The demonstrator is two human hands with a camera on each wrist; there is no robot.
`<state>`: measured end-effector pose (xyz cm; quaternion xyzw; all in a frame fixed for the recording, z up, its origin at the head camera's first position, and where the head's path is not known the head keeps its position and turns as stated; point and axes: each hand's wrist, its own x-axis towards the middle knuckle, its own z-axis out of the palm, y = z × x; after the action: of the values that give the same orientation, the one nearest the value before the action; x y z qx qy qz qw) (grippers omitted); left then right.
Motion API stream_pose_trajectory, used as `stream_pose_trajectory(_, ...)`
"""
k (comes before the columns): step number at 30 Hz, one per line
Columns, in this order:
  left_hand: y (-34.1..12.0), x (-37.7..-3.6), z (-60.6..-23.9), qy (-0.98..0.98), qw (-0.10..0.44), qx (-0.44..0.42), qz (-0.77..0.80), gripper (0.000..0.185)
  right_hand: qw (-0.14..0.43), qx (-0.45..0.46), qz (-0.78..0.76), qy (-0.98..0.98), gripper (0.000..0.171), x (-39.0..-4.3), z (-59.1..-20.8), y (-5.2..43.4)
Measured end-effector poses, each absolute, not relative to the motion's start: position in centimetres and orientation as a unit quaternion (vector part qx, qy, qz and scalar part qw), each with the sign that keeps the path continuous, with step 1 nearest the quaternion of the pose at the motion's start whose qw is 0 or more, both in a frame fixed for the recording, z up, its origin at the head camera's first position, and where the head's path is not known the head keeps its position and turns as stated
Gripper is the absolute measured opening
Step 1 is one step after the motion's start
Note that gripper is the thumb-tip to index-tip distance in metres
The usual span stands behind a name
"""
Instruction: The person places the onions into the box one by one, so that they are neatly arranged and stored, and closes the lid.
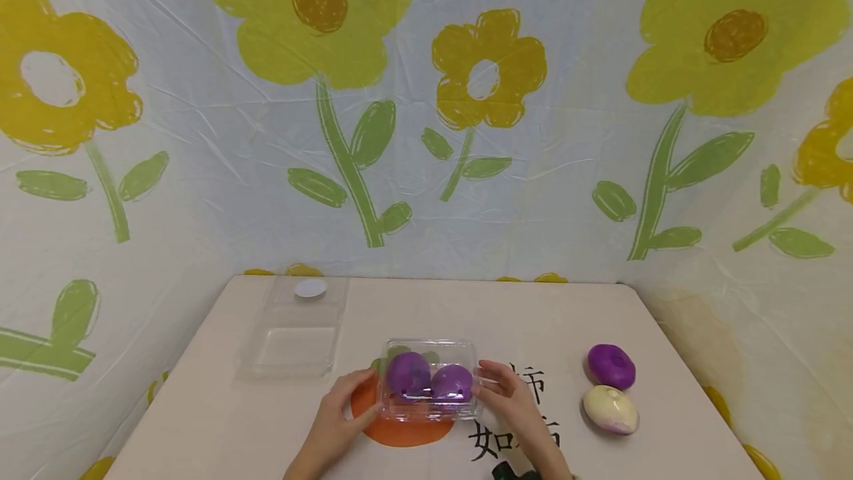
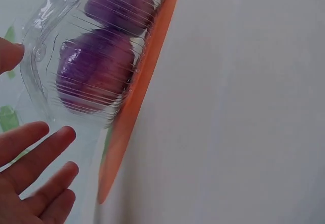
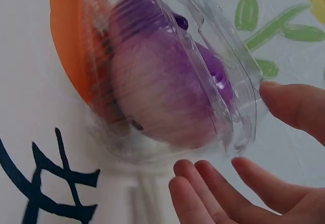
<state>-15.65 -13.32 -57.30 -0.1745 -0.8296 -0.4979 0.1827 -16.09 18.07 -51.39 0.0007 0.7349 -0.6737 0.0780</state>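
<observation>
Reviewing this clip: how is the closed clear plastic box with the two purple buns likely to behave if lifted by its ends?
The clear box looks thin-walled and ribbed, so it probably flexes under squeezing. Its glossy plastic may be slippery against the left hand and right hand. The two purple buns fill it, so they likely shift little.

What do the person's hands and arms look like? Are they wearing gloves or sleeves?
No gloves: the left hand and right hand are bare, with no rings showing. The forearms look bare too. Something dark sits by the right wrist at the picture's bottom edge, too cut off to identify.
</observation>
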Motion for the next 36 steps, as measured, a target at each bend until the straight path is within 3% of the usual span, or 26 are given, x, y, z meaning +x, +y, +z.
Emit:
stream_pose_trajectory(6,-13.0,-15.3,-56.4,-0.826,0.179,-0.157,-0.51,0.039,0.098,-0.02,-0.663,0.742,0.053,-15.9,-50.9,18.9)
stream_pose_trajectory(12,-12.5,-15.2,-55.8,-0.803,0.06,-0.113,-0.583,0.015,0.139,-0.042,-0.664,0.734,0.056,-15.8,-51.1,19.7)
stream_pose_trajectory(20,-12.4,-15.4,-56.9,-0.703,-0.122,-0.139,-0.687,0.033,0.201,-0.029,-0.69,0.695,0.042,-15.8,-51.7,20.1)
stream_pose_trajectory(31,-12.8,-15.5,-57.7,-0.682,-0.125,-0.182,-0.697,0.034,0.26,-0.047,-0.72,0.642,0.014,-15.8,-52.7,19.8)
stream_pose_trajectory(36,-12.8,-15.5,-57.9,-0.68,-0.119,-0.19,-0.698,0.033,0.286,-0.063,-0.71,0.64,0.024,-16.0,-53.3,20.0)
